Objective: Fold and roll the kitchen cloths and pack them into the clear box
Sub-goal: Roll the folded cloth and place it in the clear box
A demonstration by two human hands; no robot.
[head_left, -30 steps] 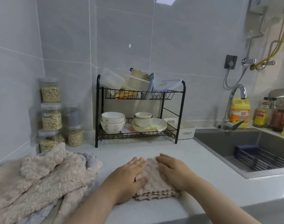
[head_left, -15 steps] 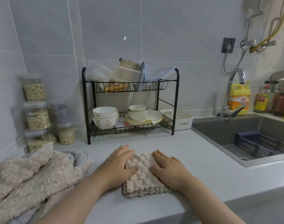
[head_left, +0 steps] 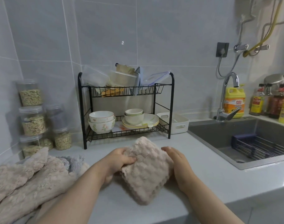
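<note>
A folded beige kitchen cloth (head_left: pixel 146 168) is raised off the grey counter (head_left: pixel 202 178), tilted with one corner pointing up. My left hand (head_left: pixel 120 160) grips its left edge, thumb on top and fingers curled under. My right hand (head_left: pixel 178 165) holds the cloth's right side, fingers wrapped behind it. A pile of loose beige and grey cloths (head_left: pixel 29 178) lies at the left of the counter. A clear plastic box (head_left: pixel 96 79) lies tilted on the top shelf of the black rack (head_left: pixel 171 104).
The rack's lower shelf carries bowls (head_left: pixel 101 121) and plates (head_left: pixel 142 122). Stacked grain jars (head_left: pixel 31 120) stand in the left corner. A white basket (head_left: pixel 176 122) sits right of the rack. The sink (head_left: pixel 244 139), tap (head_left: pixel 227 97) and bottles (head_left: pixel 234 101) fill the right.
The cloth lay flat under both palms; now both hands have gripped its sides and lifted it off the counter, turning it diagonally.
</note>
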